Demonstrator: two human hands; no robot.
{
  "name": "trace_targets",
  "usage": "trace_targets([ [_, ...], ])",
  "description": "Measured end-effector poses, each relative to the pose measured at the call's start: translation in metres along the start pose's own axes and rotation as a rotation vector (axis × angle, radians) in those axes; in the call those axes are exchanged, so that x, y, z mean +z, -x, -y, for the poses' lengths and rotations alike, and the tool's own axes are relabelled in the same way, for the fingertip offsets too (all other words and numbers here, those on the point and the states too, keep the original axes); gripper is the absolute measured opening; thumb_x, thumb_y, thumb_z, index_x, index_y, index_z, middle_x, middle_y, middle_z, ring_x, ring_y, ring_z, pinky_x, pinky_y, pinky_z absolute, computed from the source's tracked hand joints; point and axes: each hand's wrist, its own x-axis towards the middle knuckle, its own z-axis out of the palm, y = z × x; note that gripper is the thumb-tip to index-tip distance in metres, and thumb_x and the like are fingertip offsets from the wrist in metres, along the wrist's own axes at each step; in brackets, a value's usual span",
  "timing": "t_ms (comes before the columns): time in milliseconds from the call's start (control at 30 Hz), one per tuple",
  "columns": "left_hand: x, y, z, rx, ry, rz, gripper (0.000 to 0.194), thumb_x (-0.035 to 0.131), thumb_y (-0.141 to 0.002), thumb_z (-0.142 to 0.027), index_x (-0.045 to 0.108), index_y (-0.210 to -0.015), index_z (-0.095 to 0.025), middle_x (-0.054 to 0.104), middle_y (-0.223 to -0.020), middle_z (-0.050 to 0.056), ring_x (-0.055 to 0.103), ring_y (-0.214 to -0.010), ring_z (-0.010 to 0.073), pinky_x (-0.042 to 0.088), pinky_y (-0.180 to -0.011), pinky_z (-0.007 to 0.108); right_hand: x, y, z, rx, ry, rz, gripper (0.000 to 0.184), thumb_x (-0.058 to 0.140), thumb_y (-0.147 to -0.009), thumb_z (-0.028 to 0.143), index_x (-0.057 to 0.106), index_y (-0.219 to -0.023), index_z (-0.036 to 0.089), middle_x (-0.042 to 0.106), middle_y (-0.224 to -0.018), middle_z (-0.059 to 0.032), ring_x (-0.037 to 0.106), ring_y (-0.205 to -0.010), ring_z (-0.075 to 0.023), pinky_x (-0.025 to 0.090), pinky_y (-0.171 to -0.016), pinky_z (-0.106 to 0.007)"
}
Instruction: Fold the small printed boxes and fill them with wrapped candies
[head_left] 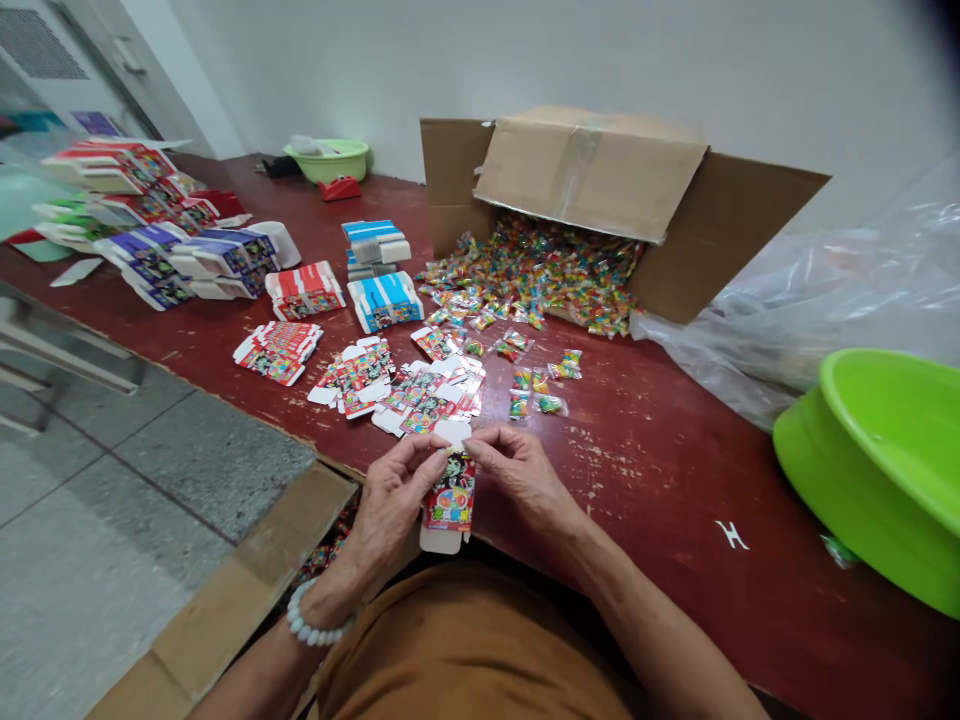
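Note:
Between my two hands is a small printed candy box (451, 490), red with a cartoon picture, its white end flaps standing out at top and bottom. My left hand (394, 505) grips its left side near the upper end, thumb in front. On the upper right edge, the thumb and fingers of my right hand (521, 478) pinch the box by the top flap. Just beyond lie loose flattened candy boxes (427, 390) in an overlapping heap. Several wrapped candies (540, 380) are scattered to the right of that heap.
A large cardboard carton (592, 180) on its side spills wrapped candies onto the red table (645, 480). Bundled blue boxes (386, 300), red boxes (306, 290) and purple boxes (225, 260) stand left. A green basin (862, 470) is at right. Below the table edge sits an open carton (225, 590).

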Motion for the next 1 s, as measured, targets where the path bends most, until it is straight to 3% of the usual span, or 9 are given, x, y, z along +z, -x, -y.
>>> trace_targets([
  [133, -0.002, -0.002, -0.005, 0.05, -0.143, 0.017, 0.017, 0.071, -0.083, -0.035, 0.071, -0.089, -0.019, 0.071, -0.084, 0.001, 0.063, -0.076, 0.0149, 0.05, -0.069, 0.021, -0.008, -0.009, 0.003, 0.138, -0.117, 0.079, 0.038, 0.089, -0.058, 0.037, 0.069, -0.084, 0.018, 0.066, -0.071, 0.0021, 0.056, -0.061, -0.0109, 0.045, -0.064, -0.025],
  [233, -0.001, -0.002, -0.006, 0.065, -0.067, 0.03, 0.024, 0.076, -0.079, -0.033, 0.066, -0.097, -0.021, 0.072, -0.085, 0.0, 0.065, -0.075, 0.0146, 0.051, -0.069, 0.022, -0.009, -0.01, 0.005, 0.053, -0.035, 0.149, 0.033, 0.086, -0.064, 0.039, 0.07, -0.084, 0.018, 0.069, -0.076, -0.0001, 0.06, -0.067, -0.013, 0.048, -0.069, -0.028],
  [333, 0.003, 0.0, -0.006, -0.113, 0.18, 0.09, 0.051, 0.079, -0.077, -0.039, 0.052, -0.118, -0.026, 0.072, -0.08, -0.002, 0.067, -0.064, 0.0148, 0.053, -0.059, 0.024, -0.008, -0.004, 0.005, -0.107, 0.074, 0.1, 0.023, 0.079, -0.074, 0.041, 0.071, -0.074, 0.019, 0.07, -0.077, -0.0024, 0.061, -0.072, -0.0159, 0.049, -0.072, -0.031],
  [400, 0.005, 0.002, -0.006, -0.296, 0.288, 0.187, 0.052, 0.073, -0.08, -0.051, 0.052, -0.118, -0.022, 0.073, -0.079, 0.003, 0.069, -0.061, 0.0176, 0.054, -0.056, 0.026, -0.008, 0.0, 0.005, -0.165, 0.128, 0.072, 0.021, 0.077, -0.077, 0.042, 0.073, -0.078, 0.021, 0.07, -0.079, -0.0034, 0.062, -0.076, -0.0181, 0.05, -0.072, -0.032],
  [467, 0.008, 0.004, -0.004, -0.445, 0.349, 0.237, 0.05, 0.062, -0.085, -0.06, 0.056, -0.11, -0.017, 0.073, -0.077, 0.007, 0.069, -0.057, 0.0188, 0.054, -0.053, 0.027, -0.008, 0.003, 0.005, -0.172, 0.189, 0.099, 0.021, 0.076, -0.079, 0.044, 0.074, -0.081, 0.023, 0.071, -0.085, -0.0048, 0.064, -0.081, -0.0196, 0.05, -0.072, -0.032],
  [567, 0.01, 0.003, 0.0, -0.544, 0.357, 0.158, 0.05, 0.05, -0.09, -0.064, 0.058, -0.104, -0.017, 0.072, -0.069, 0.007, 0.065, -0.048, 0.016, 0.051, -0.047, 0.025, -0.008, 0.0, 0.006, -0.089, 0.188, 0.142, 0.027, 0.072, -0.082, 0.048, 0.072, -0.079, 0.021, 0.073, -0.09, -0.0055, 0.065, -0.084, -0.0193, 0.051, -0.073, -0.032],
  [667, 0.011, 0.001, 0.002, -0.518, 0.281, 0.125, 0.055, 0.048, -0.088, -0.069, 0.06, -0.099, -0.017, 0.071, -0.065, 0.006, 0.063, -0.045, 0.0148, 0.049, -0.045, 0.023, -0.008, -0.006, 0.009, 0.028, 0.03, 0.176, 0.031, 0.077, -0.077, 0.046, 0.066, -0.071, 0.018, 0.075, -0.092, -0.0057, 0.068, -0.082, -0.0179, 0.053, -0.075, -0.031],
  [800, 0.012, -0.001, 0.002, -0.442, 0.205, 0.129, 0.07, 0.049, -0.077, -0.081, 0.064, -0.098, -0.017, 0.071, -0.064, 0.005, 0.062, -0.045, 0.0145, 0.048, -0.043, 0.022, -0.006, -0.012, 0.012, 0.144, -0.072, 0.27, 0.033, 0.086, -0.065, 0.041, 0.071, -0.08, 0.016, 0.076, -0.092, -0.0068, 0.067, -0.068, -0.0156, 0.053, -0.063, -0.029],
  [1000, 0.012, -0.002, 0.003, -0.377, 0.19, 0.173, 0.075, 0.055, -0.069, -0.084, 0.069, -0.089, -0.014, 0.071, -0.061, 0.008, 0.062, -0.045, 0.0157, 0.047, -0.044, 0.024, -0.007, -0.015, 0.01, 0.243, -0.136, 0.176, 0.025, 0.086, -0.061, 0.034, 0.073, -0.071, 0.015, 0.074, -0.099, -0.0063, 0.064, -0.07, -0.0125, 0.049, -0.063, -0.026],
])
